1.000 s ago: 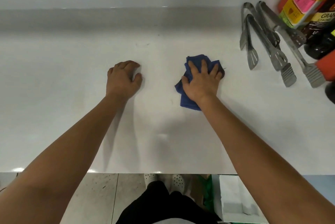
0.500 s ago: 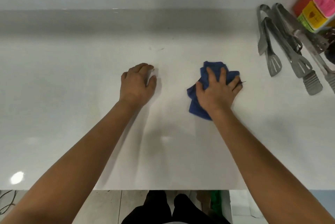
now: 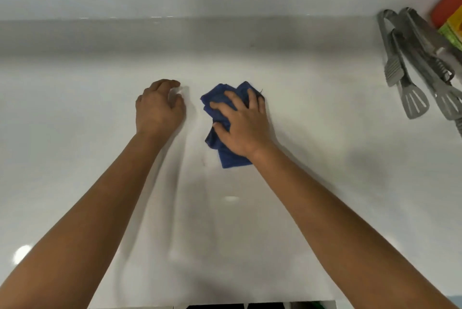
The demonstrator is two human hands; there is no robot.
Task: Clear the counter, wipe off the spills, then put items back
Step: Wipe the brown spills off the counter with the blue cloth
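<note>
A white counter [image 3: 325,158] fills nearly the whole frame, glossy, with a raised white ledge along the top. In the middle of the frame lies a crumpled blue cloth [image 3: 226,156]. The right hand [image 3: 243,126] lies palm down on top of it, fingers spread and fairly straight, pressing the cloth flat against the counter; blue fabric shows beyond the fingertips and below the heel of the hand near the wrist.

Just to the left of the cloth, apart from it, the left hand [image 3: 158,108] rests on the counter with its fingers loosely curled and nothing in it — the fingertips and thumb seem to touch the surface, though motion blur makes that hard to confirm.

At the right edge of the frame, well apart from both hands, a cluster of grey metal tongs [image 3: 410,68] lies on the counter, their slotted ends pointing toward the lower right. In the upper right corner, just beside the tongs, is a bit of a red container [image 3: 443,12] with a yellow and green packet [image 3: 455,27] against it — both cut off by the frame edge.
</note>
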